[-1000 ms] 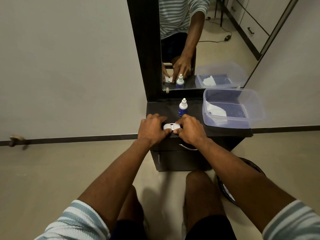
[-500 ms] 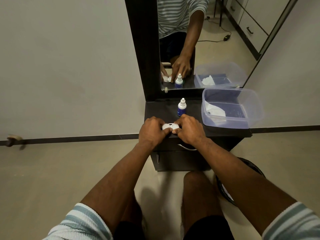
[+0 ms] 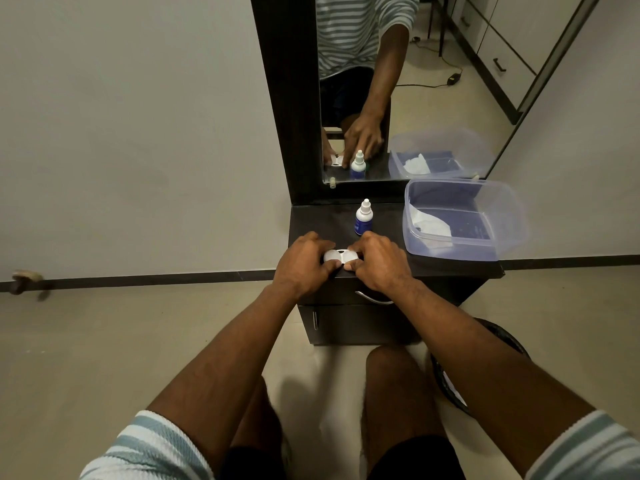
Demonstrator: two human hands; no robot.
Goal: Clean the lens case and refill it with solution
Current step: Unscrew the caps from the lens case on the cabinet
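The dark cabinet serves as the reference landmark. 1 white lens case with 2 round lids lies on the cabinet top at its front edge, toward the left half.

Left hand: positioned at the cabinet's front left, fingers curled over the left lid of the lens case, thumb at the case's near edge. It grips the left end of the case.

The middle of the case, including the bridge between the 2 lids, shows between the 2 hands. Both lids appear to be on.

Right hand: positioned at the front of the cabinet just right of the case, fingers curled over the right lid, thumb against the near edge. It grips the right end of the case.

1 small solution bottle with a white cap and blue label stands upright on the cabinet top, just behind the right hand and apart from the case. Writing on the label is too small to read.

1 clear plastic container sits on the right part of the cabinet top, well apart from the case, with a white tissue inside at its left end. No brand marks are legible on any item.

A mirror rises from the back of the cabinet.
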